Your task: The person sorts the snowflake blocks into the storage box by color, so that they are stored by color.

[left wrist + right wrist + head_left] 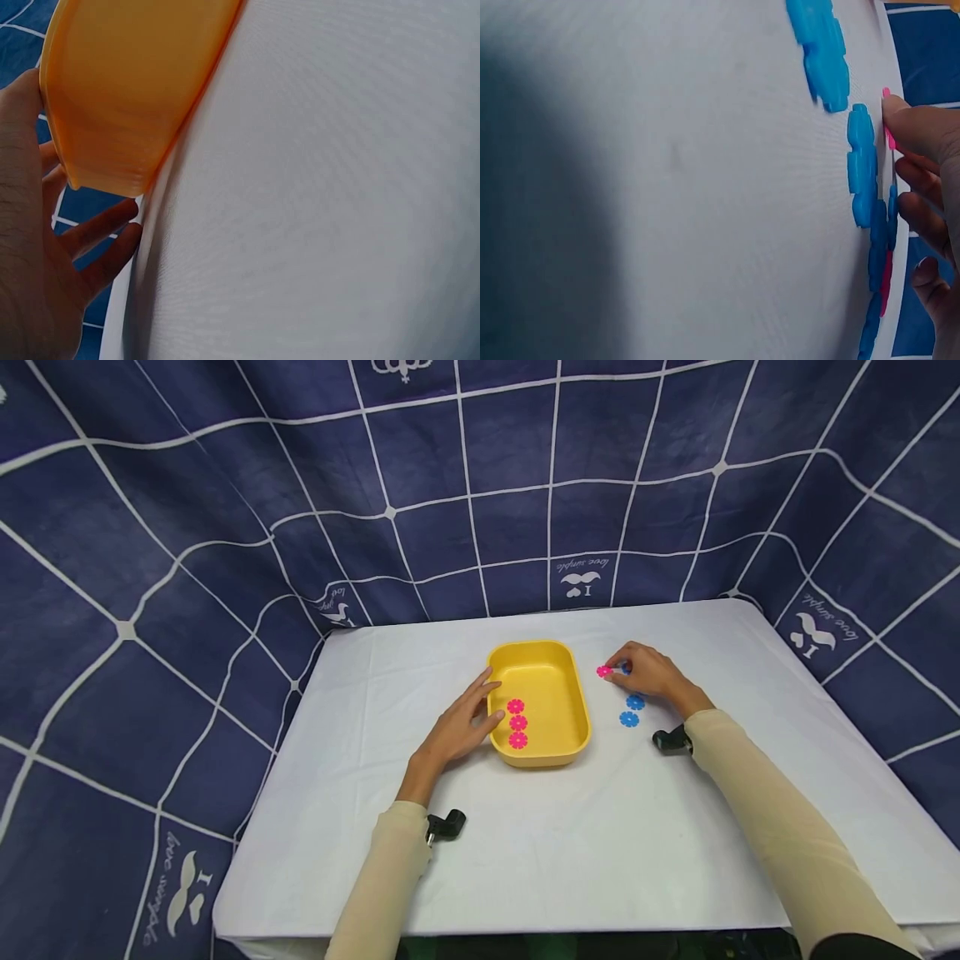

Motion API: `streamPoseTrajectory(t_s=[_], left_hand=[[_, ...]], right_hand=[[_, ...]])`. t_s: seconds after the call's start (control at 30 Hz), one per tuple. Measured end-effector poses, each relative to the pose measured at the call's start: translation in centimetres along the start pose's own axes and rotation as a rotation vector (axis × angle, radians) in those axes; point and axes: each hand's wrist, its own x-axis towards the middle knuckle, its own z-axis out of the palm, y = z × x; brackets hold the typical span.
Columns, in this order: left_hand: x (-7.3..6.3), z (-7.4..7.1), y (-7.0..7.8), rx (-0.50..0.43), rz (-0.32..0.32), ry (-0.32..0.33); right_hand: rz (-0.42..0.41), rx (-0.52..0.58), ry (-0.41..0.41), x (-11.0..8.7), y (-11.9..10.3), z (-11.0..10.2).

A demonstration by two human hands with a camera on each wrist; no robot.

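A flat pink flower-shaped plastic-looking disc (604, 672) is held at the right hand's (649, 672) fingertips, at 2 o'clock from the yellow rectangular plastic tray (557, 722). The tray is flanked at 9 o'clock by the left hand (461, 723); three matching pink discs (518, 723) are lined up inside, towards 8 o'clock. By the right wrist view, another pink piece (886, 289) is revealed among blue flower-shaped discs (862, 166), hidden in the head view. The left fingers are spread wide, the rim being touched; the right are narrowly pinched.
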Motion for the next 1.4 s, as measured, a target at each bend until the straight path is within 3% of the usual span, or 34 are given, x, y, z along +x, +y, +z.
streamPoseTrajectory(t_s=[0.23,0.53,0.93,1.4], left_hand=[[-0.1,0.2,0.1,-0.015,-0.005,-0.009],[-0.2,0.1,0.3,-0.005,-0.017,0.004],[-0.2,0.0,0.3,-0.028,-0.007,-0.011],[-0.2,0.0,0.2,-0.015,-0.008,-0.011]], right_hand=[[0.006,-0.017,0.016,-0.8,-0.2,0.2],[-0.051,-0.048,0.032,-1.6,-0.9,-0.1],[-0.173,-0.062,0.072,-2.5,-3.2,-0.9],[-0.224,-0.053,0.115,-2.8,-6.6,-2.3]])
